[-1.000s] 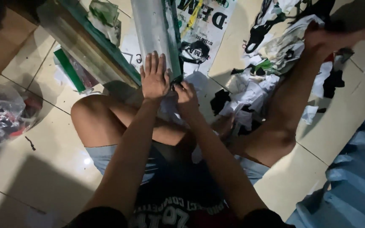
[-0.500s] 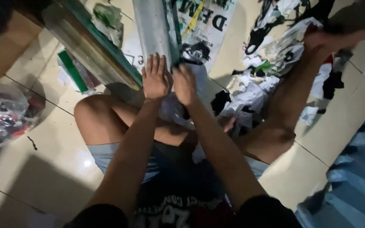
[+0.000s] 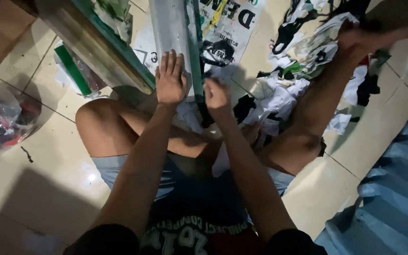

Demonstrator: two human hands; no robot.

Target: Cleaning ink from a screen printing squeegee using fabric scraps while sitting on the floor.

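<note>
— Between our knees, what do we hold?
— Our left hand (image 3: 170, 80) lies flat, fingers spread, on the pale metal frame bar (image 3: 172, 28); our right hand (image 3: 217, 94) is clenched around a rag (image 3: 192, 118) just beside it.
— And the bar?
— Its long axis runs straight away from us, over the tiled floor (image 3: 38, 179).

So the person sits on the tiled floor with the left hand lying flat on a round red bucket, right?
Not quite. In the head view the left hand lies flat on a long pale frame bar with a green edge, not a red bucket. The person does sit on the tiled floor.
</note>
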